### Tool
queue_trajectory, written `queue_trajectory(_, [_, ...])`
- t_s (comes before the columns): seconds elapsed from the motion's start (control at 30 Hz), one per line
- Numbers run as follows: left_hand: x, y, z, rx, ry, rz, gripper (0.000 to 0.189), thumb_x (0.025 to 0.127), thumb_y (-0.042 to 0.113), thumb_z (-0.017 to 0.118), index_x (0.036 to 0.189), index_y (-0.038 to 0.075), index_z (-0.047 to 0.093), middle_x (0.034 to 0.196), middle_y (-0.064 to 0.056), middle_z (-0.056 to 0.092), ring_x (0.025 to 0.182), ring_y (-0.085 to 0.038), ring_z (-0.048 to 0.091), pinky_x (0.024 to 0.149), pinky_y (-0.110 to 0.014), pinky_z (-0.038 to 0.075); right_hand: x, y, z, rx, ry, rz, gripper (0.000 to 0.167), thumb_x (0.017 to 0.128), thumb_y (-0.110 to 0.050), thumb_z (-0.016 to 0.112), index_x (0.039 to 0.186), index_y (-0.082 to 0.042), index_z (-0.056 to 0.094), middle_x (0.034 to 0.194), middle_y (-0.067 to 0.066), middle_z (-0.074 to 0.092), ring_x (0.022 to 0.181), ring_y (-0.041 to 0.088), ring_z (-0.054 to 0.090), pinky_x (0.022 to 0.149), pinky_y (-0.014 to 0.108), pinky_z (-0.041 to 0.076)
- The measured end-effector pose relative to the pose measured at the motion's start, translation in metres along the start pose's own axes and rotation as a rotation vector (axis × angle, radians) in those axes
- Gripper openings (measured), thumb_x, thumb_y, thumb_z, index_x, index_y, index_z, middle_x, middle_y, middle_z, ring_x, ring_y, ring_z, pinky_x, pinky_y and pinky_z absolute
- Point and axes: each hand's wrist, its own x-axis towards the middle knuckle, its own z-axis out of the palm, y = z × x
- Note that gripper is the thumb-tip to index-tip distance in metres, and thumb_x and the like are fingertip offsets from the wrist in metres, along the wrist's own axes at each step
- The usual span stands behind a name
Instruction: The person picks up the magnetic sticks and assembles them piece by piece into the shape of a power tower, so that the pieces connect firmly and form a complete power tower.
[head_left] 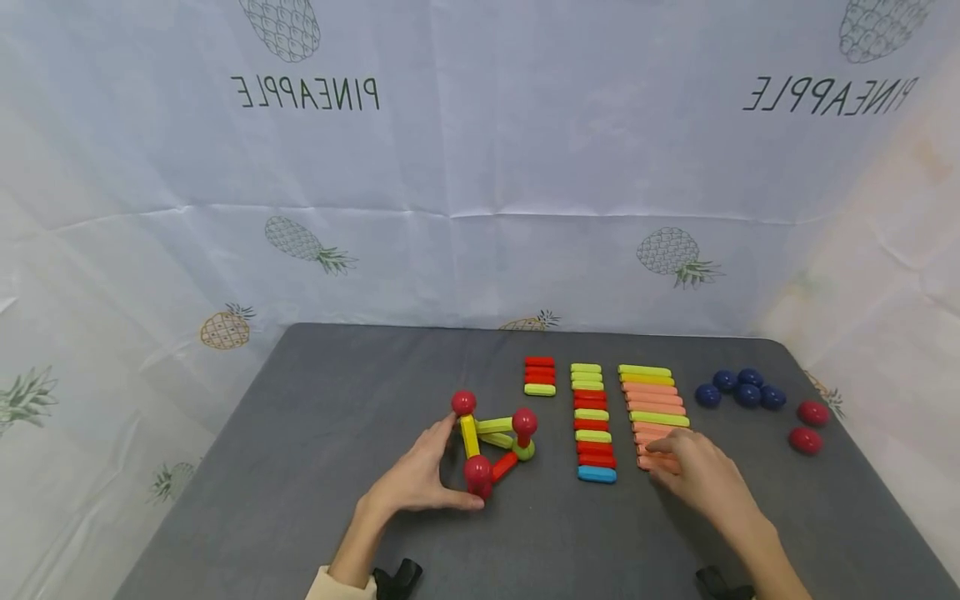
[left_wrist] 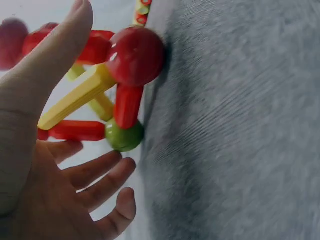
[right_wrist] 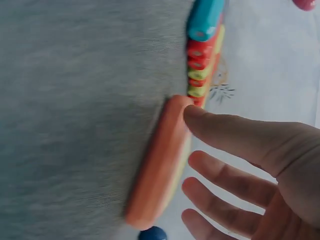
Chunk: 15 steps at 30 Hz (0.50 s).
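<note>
In the head view my left hand [head_left: 420,475] spans the left side of a structure of balls and rods [head_left: 469,437], its thumb by the near red ball [head_left: 478,471] and a fingertip by the far one [head_left: 463,403]. The structure joins red and yellow rods with red balls and a green ball [left_wrist: 124,136], seen in the left wrist view. My right hand [head_left: 705,475] hovers at the near end of a column of long rods [head_left: 654,398]. Its thumb meets one end of the nearest orange rod [right_wrist: 157,165]; the other fingers are loosely extended, pinching nothing.
A middle column of short rods [head_left: 592,414] ends in a blue rod [head_left: 597,474]. Behind it, to the left, lie a few red and yellow-green rods [head_left: 539,372]. Several blue balls [head_left: 748,395] and two red balls [head_left: 806,440] sit near the table's right edge.
</note>
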Motion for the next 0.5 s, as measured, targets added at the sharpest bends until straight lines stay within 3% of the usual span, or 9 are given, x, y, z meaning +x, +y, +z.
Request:
queue_trajectory(0.13, [0.003, 0.000, 0.004, -0.005, 0.015, 0.014, 0.123, 0.072, 0.050, 0.089, 0.162, 0.003, 0.020, 0.166, -0.016, 0.031, 0.149, -0.041, 0.036, 0.117, -0.066, 0.034, -0.001, 0.011, 0.005, -0.002, -0.053, 0.013, 0.030, 0.075, -0.012, 0.089, 0.104, -0.008, 0.080, 0.095, 0.004, 0.072, 0.086, 0.024, 0.067, 0.071, 0.049, 0.057])
queue_trajectory(0.27, [0.006, -0.001, 0.005, -0.014, 0.011, 0.058, 0.119, 0.076, 0.045, 0.087, 0.163, 0.006, 0.016, 0.168, -0.013, 0.028, 0.151, -0.037, 0.036, 0.119, -0.065, 0.031, -0.002, 0.015, 0.009, 0.006, -0.019, -0.020, 0.030, 0.074, -0.005, 0.088, 0.102, -0.007, 0.080, 0.091, 0.003, 0.070, 0.083, 0.022, 0.065, 0.072, 0.047, 0.057])
queue_trajectory(0.5, [0.006, -0.001, 0.005, -0.003, -0.014, 0.091, 0.101, 0.086, 0.030, 0.078, 0.164, 0.011, 0.017, 0.161, -0.009, 0.042, 0.138, -0.031, 0.047, 0.113, -0.061, 0.042, -0.002, 0.018, 0.015, 0.003, 0.005, -0.077, 0.021, 0.078, -0.005, 0.085, 0.098, -0.007, 0.079, 0.084, 0.000, 0.069, 0.073, 0.013, 0.052, 0.065, 0.033, 0.050])
